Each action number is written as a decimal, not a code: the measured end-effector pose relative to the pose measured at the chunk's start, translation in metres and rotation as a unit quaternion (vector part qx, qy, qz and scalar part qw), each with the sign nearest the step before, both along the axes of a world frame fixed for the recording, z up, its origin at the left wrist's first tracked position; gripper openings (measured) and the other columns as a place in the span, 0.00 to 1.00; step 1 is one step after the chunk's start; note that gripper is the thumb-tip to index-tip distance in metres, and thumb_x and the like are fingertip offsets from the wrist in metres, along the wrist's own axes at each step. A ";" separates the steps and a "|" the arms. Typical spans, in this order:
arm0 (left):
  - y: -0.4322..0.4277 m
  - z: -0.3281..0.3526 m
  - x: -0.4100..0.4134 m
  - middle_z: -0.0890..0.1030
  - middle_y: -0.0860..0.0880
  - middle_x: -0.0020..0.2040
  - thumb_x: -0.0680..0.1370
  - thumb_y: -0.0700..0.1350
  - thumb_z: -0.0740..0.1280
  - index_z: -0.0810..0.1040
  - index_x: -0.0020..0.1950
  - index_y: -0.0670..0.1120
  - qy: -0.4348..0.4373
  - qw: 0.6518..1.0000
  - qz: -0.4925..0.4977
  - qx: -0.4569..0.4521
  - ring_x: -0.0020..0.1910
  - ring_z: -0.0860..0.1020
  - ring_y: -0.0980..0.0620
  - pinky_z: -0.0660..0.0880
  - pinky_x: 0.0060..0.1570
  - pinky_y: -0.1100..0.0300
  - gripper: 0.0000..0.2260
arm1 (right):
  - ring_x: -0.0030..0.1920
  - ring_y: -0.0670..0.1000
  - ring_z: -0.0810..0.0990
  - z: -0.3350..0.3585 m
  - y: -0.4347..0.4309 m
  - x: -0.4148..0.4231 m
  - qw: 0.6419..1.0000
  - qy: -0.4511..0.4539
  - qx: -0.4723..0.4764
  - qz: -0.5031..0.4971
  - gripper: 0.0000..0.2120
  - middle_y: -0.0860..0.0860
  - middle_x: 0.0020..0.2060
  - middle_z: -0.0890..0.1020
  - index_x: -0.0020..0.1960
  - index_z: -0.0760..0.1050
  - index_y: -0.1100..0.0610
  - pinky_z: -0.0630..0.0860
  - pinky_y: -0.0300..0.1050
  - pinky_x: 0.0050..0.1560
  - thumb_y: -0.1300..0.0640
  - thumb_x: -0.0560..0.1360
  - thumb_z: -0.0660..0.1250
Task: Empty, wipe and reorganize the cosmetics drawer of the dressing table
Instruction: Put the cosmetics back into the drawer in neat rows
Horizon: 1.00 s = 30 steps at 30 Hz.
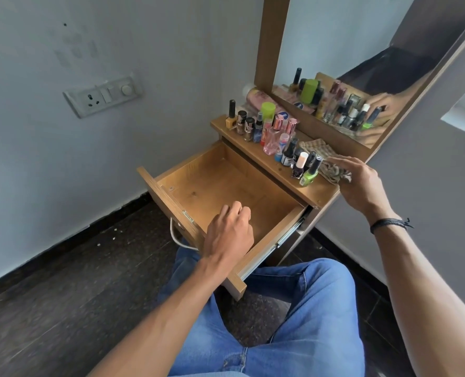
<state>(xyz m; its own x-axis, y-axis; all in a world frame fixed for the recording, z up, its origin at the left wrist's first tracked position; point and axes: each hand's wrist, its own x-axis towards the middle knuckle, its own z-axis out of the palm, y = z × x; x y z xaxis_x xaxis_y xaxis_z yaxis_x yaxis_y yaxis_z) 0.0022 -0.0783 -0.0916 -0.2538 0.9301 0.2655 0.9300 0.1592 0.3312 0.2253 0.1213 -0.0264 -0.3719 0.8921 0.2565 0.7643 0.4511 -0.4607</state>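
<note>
Right hand (362,183): hovering open over the cloth (332,170), gripping nothing.
Left hand (230,229): resting loosely curled, empty, in the drawer (187,172).
Risk: reaching fingers clipping the green bottle (308,174), toppling neighbours.

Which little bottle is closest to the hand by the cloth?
The bright green nail polish bottle with the black cap. It stands at the near end of the row on the shelf, right beside the right hand; the other bottles stand farther along.
</note>
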 end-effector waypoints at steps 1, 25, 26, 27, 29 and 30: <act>0.000 -0.001 0.000 0.77 0.51 0.49 0.79 0.41 0.63 0.77 0.50 0.47 0.003 1.000 0.002 -0.011 0.43 0.72 0.55 0.73 0.36 0.63 0.04 | 0.66 0.54 0.77 -0.001 -0.002 -0.001 1.000 0.011 0.008 -0.008 0.34 0.50 0.66 0.79 0.67 0.80 0.51 0.71 0.45 0.65 0.75 0.67 0.63; 0.005 -0.013 -0.005 0.76 0.54 0.57 0.81 0.54 0.63 0.76 0.57 0.52 -0.037 0.995 0.039 -0.089 0.49 0.71 0.56 0.68 0.40 0.62 0.09 | 0.48 0.57 0.82 -0.021 -0.065 -0.018 0.982 0.131 0.055 -0.125 0.11 0.52 0.47 0.86 0.50 0.84 0.56 0.75 0.47 0.50 0.67 0.77 0.64; 0.005 -0.013 -0.005 0.76 0.54 0.57 0.81 0.54 0.63 0.76 0.57 0.52 -0.039 0.994 0.039 -0.090 0.49 0.71 0.56 0.68 0.40 0.62 0.08 | 0.47 0.57 0.81 -0.020 -0.066 -0.019 0.983 0.127 0.049 -0.123 0.10 0.52 0.45 0.85 0.49 0.84 0.56 0.76 0.49 0.50 0.66 0.78 0.64; 0.005 -0.012 -0.005 0.76 0.54 0.57 0.81 0.54 0.63 0.76 0.56 0.52 -0.042 0.994 0.039 -0.090 0.49 0.71 0.56 0.68 0.40 0.62 0.08 | 0.46 0.56 0.81 -0.019 -0.067 -0.020 0.983 0.125 0.046 -0.122 0.09 0.52 0.44 0.85 0.49 0.83 0.55 0.76 0.49 0.49 0.64 0.78 0.65; 0.005 -0.011 -0.005 0.76 0.54 0.57 0.81 0.54 0.63 0.76 0.56 0.53 -0.047 0.994 0.040 -0.087 0.50 0.72 0.56 0.68 0.40 0.62 0.08 | 0.44 0.54 0.82 -0.018 -0.069 -0.021 0.983 0.130 0.051 -0.121 0.06 0.51 0.43 0.85 0.49 0.84 0.54 0.77 0.48 0.46 0.57 0.79 0.68; 0.005 -0.011 -0.005 0.76 0.55 0.57 0.81 0.54 0.63 0.76 0.56 0.53 -0.051 0.994 0.041 -0.087 0.50 0.71 0.57 0.68 0.40 0.62 0.08 | 0.43 0.53 0.82 -0.018 -0.071 -0.021 0.982 0.133 0.055 -0.119 0.06 0.51 0.43 0.86 0.50 0.84 0.54 0.78 0.47 0.45 0.54 0.80 0.69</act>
<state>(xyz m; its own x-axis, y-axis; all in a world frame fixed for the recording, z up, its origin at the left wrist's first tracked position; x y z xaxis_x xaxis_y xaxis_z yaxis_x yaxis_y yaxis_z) -0.0025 -0.0732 -0.1026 -0.3473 0.9350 0.0721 0.8749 0.2954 0.3838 0.2043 0.0504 -0.0449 -0.0630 0.9072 0.4159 0.7128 0.3326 -0.6175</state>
